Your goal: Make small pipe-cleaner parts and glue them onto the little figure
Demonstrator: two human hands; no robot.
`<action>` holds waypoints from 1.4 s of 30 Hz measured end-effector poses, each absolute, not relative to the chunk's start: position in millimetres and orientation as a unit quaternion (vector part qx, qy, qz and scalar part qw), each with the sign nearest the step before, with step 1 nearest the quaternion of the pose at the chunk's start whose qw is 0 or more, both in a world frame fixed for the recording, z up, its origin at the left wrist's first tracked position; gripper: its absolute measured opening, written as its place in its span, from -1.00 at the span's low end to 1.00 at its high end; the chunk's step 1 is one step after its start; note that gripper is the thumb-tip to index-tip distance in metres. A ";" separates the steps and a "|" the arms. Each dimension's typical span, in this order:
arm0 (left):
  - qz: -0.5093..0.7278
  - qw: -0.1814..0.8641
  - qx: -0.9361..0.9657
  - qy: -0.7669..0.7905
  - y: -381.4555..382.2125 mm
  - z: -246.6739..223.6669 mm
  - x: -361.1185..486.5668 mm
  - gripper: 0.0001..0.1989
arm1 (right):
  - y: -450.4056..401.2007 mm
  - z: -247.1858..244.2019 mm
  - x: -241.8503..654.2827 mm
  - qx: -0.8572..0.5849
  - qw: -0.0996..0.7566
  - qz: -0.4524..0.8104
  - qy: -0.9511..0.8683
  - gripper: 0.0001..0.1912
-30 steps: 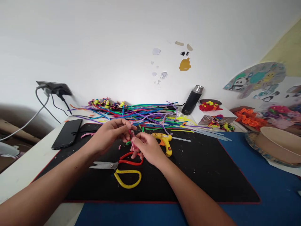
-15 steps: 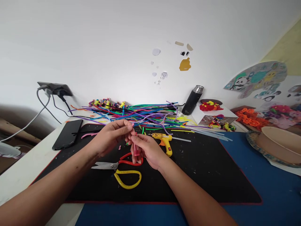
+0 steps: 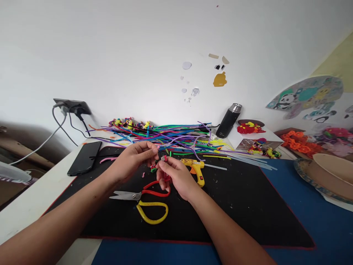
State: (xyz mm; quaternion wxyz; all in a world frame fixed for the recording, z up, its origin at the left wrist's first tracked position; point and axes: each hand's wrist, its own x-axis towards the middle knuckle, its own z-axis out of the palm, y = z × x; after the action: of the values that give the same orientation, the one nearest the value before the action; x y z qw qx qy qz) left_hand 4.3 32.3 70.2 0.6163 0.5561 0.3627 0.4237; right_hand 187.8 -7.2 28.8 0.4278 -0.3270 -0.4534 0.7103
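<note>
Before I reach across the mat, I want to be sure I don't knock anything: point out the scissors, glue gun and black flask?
Scissors point(image 3: 134, 196): head view, on the pivot.
Glue gun point(image 3: 199, 173): head view, on the yellow grip.
Black flask point(image 3: 228, 123): head view, on the dark body.

white wall point(image 3: 132, 55), kinda bright — paper cutouts point(image 3: 220, 79) stuck on | outlet panel point(image 3: 72, 105) on the left — cords plugged in

The scissors point(image 3: 134, 196) have one red handle loop and one yellow; the glue gun point(image 3: 198, 170) is yellow with an orange trigger. The black mat point(image 3: 239, 217) has a red edge.
</note>
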 end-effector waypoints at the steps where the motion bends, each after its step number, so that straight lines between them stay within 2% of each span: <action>1: 0.420 0.611 0.563 0.365 32.5 69.7 4.1 -0.64 | -7.3 29.6 187.9 -0.328 0.437 0.706 -0.451 -0.55; 6: 0.410 0.598 0.580 0.373 32.6 66.7 2.0 -0.66 | -8.5 35.6 188.7 -0.315 0.463 0.697 -0.447 -0.52; 16: 0.399 0.603 0.588 0.362 31.6 68.1 3.8 -0.60 | -7.4 30.2 189.1 -0.314 0.467 0.706 -0.430 -0.29; 21: 0.397 0.604 0.590 0.361 29.9 69.5 3.9 -0.60 | -8.1 34.3 190.1 -0.310 0.462 0.734 -0.390 -0.39; 29: 0.389 0.601 0.589 0.375 27.9 66.8 3.9 -0.61 | -7.5 26.8 187.4 -0.295 0.452 0.730 -0.420 -0.51; 42: 0.382 0.588 0.608 0.374 24.7 67.8 7.5 -0.63 | -9.9 30.3 185.8 -0.282 0.430 0.720 -0.466 -0.47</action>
State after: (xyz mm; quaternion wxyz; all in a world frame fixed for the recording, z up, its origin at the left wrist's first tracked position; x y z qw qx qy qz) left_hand 7.5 24.7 67.8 0.5879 0.6076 0.3735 0.3816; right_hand 185.8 -9.9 30.3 0.4305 -0.2820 -0.4663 0.7195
